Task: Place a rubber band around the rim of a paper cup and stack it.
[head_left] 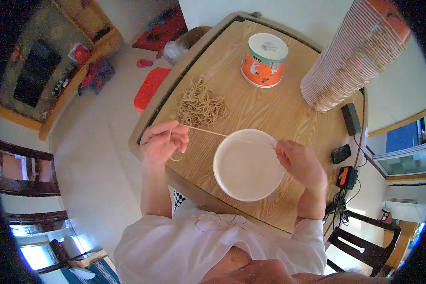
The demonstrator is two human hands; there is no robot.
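- The left hand (163, 144) has its fingers curled and pinches one end of a thin tan string (203, 129) between the fingertips; a small loose loop hangs just below it.
- The right hand (298, 163) is closed too, its fingertips gripping the other end – it sits over the right-hand rim of a white tub (248, 165), though whether it touches the rim I cannot tell.
- The string runs nearly straight from hand to hand, its right part crossing above the tub's open mouth.
- The tub stands near the front edge of the wooden table (244, 106), mouth up, between the two hands.
- A tangled heap of string (201, 104) lies just beyond the left hand, toward the table's left edge.
- Farther back stands an orange tub (264, 68) with a white top, a green band and animal figures on its side.
- To the right of that rises a tall, leaning stack of tubs (350, 57) – tan strands show along its side.
- Black adapters (350, 119) and bunched cables (337, 208) lie along the table's right edge, near a dark chair (364, 246).
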